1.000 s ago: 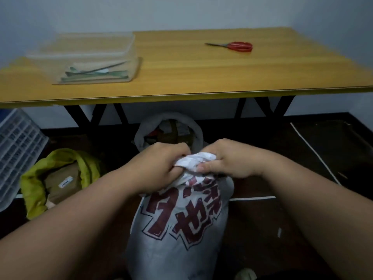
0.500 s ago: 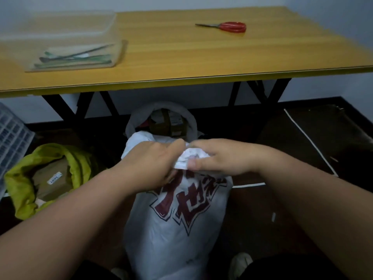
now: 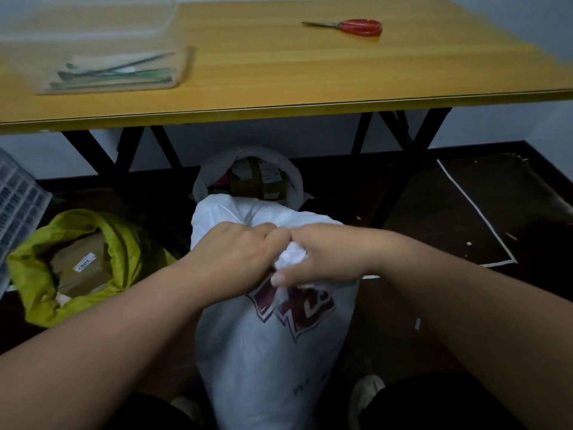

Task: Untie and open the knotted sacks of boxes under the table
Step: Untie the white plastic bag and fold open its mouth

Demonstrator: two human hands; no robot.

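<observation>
A white sack (image 3: 266, 352) with dark red lettering stands on the floor in front of me, its top bunched into a knot (image 3: 291, 256). My left hand (image 3: 235, 262) grips the knot from the left with curled fingers. My right hand (image 3: 322, 259) pinches the white fabric of the knot from the right, thumb underneath. Both hands touch at the knuckles and hide most of the knot. Behind it, under the table (image 3: 279, 88), a grey sack (image 3: 248, 169) stands open with boxes showing inside. At the left a yellow-green sack (image 3: 40, 274) lies open around a brown box.
Red-handled scissors (image 3: 356, 26) lie on the tabletop at the right. A clear plastic container (image 3: 93, 51) holding thin tools sits at the left of the tabletop. A white crate (image 3: 15, 200) stands at the far left. Black table legs (image 3: 124, 150) cross behind the sacks.
The view has tilted down and moved closer. My hands have shifted slightly on the knot, staying clamped together at the top of the white sack.
</observation>
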